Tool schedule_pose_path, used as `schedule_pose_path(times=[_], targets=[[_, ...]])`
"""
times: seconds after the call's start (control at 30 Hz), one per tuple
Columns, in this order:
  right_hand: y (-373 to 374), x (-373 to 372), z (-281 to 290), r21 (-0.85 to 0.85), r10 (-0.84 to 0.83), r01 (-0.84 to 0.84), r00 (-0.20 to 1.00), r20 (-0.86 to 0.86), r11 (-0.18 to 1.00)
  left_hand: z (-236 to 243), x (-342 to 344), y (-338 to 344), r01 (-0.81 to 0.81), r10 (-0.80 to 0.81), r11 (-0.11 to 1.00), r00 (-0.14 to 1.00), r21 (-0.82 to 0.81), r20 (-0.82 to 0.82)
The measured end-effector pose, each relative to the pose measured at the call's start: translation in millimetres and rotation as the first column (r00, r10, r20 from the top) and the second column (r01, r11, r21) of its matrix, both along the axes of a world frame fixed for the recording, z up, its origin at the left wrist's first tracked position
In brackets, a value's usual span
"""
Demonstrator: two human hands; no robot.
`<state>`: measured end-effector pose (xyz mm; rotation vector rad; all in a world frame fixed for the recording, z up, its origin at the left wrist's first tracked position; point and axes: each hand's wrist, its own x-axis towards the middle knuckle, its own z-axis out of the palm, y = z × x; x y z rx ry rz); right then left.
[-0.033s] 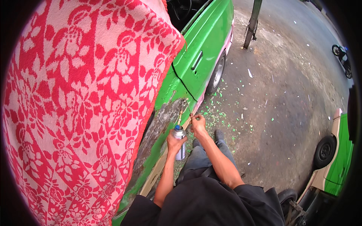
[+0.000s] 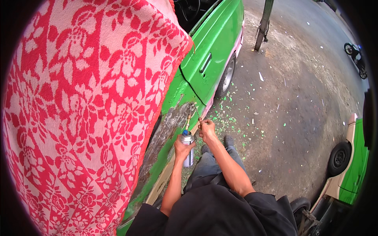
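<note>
My left hand [image 2: 182,150] is wrapped round a blow torch's gas can [image 2: 189,155], silver and white with a blue part at its top. The torch's brass nozzle [image 2: 188,121] points up at a green car's side, close to a stripped, greyish patch [image 2: 173,121] where the paint is gone. In my right hand [image 2: 207,129], closed fingers grip a slim scraper [image 2: 200,119] with a brownish handle. Its thin end reaches to the upper edge of the patch, beside the nozzle tip. Whether it touches the metal is too small to tell.
A red and pink floral cloth [image 2: 90,110] drapes over the car at left. Green paint flakes [image 2: 224,118] litter the ground by the wheel [image 2: 226,76]. A post [image 2: 264,27] stands ahead; another green vehicle [image 2: 354,165] is at right, a motorcycle [image 2: 356,57] beyond.
The motorcycle on the road at far right has shifted slightly up and to the left. Both hands, the torch and the scraper stay practically in place.
</note>
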<state>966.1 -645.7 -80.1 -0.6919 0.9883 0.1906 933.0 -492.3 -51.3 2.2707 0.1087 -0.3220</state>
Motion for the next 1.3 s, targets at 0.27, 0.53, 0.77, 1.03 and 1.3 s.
schedule_pose_path(times=[0.27, 0.53, 0.77, 1.03, 1.3], targets=[[-34, -17, 0, 0.153, -0.079, 0.082, 0.996, -0.027, 0.985, -32, 6, -7, 0.002, -0.001, 1.000, 1.000, 0.023, -0.029], [-52, -14, -1, 0.184, -0.027, 0.011, 0.996, 0.084, 0.983, -51, 21, -21, 0.011, -0.024, 0.992, 0.994, 0.128, 0.103], [-45, -2, 8, 0.178, 0.047, -0.064, 0.994, 0.101, 0.982, -41, 25, -24, -0.008, 0.005, 0.995, 0.999, 0.094, 0.038], [-31, -7, 5, 0.232, -0.016, 0.007, 0.999, 0.038, 0.973, -24, 15, -20, -0.046, 0.046, 0.999, 0.998, 0.010, -0.034], [-20, -4, 23, 0.326, -0.028, 0.003, 0.997, 0.073, 0.945, -17, 13, -15, -0.027, 0.027, 0.999, 1.000, 0.019, -0.014]])
